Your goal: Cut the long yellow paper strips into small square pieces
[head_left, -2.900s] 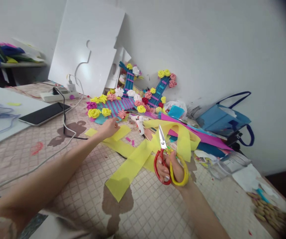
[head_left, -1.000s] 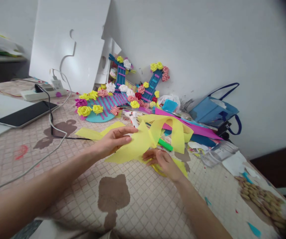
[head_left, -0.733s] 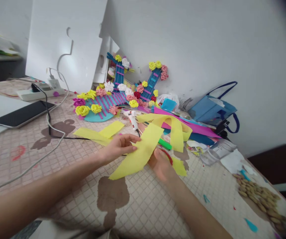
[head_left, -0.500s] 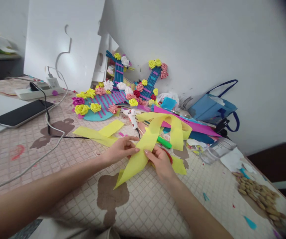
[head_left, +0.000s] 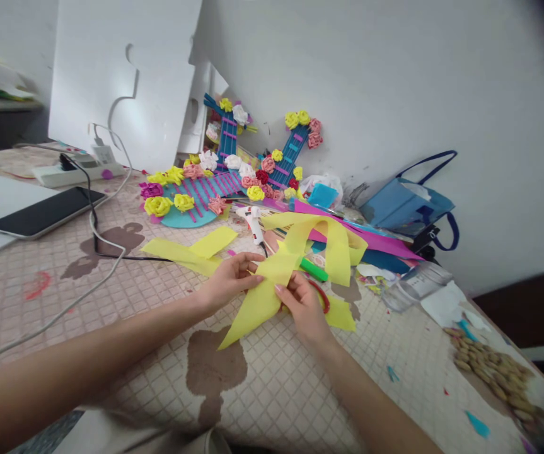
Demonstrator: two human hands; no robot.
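Standing here, I see the yellow strip (head_left: 253, 309) right between the two hands, touching both. Its long axis runs on a slant: the near end comes to a point toward the wearer, just in front of the left hand (head_left: 232, 279), and the length climbs away past the gap between the thumbs to beyond the right hand (head_left: 306, 308). Neither hand is clearly nearer; they flank it, one at each long edge.

The left hand, fingers bent, looks to be pinching the left edge, its thumb laid against the paper. The right hand pinches the opposite edge, thumb on top, fingers tucked out of sight behind. The tapered end reaches forward of both hands, with no finger on it.

Past the hands, a looped yellow length (head_left: 336, 246) bends over; I can't tell whether it is one piece with the strip. Just right of the right hand shows a red handle (head_left: 323, 297), but whether it hangs from the fingers or rests on the desk (head_left: 290, 397) I can't make out. A green stick (head_left: 314, 270) lies just beyond that hand, and more yellow pieces (head_left: 212, 243) lie beyond the left one.
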